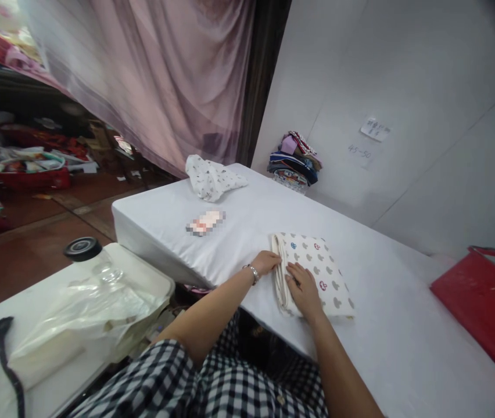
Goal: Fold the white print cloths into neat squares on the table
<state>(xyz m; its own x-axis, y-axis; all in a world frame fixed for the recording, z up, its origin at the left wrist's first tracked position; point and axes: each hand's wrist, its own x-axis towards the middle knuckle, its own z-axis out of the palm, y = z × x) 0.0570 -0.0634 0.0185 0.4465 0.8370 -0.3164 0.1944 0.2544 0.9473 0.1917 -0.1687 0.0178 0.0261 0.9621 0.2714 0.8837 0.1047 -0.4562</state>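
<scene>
A folded white cloth [332, 273] with grey, blue and red mouse-head prints lies on the white-covered table [387, 325] in front of me. At its left folded edge, my left hand [267, 262] pinches the layers between thumb and fingers; a bracelet is on that wrist. My right hand [305, 289] rests on top of the cloth just right of the fold, its fingers stretched out and slightly bent. Farther back on the table sits a crumpled white cloth [213, 179] with small dark prints. Between the two cloths is a pixelated flat item [206, 223].
At left a side table [119, 261] bears a clear plastic bag [94, 316] and a black-lidded bottle [82, 249]. A red bin [485, 307] stands at the right edge. Folded clothes [295, 162] are stacked by the wall, beside a pink curtain [186, 75].
</scene>
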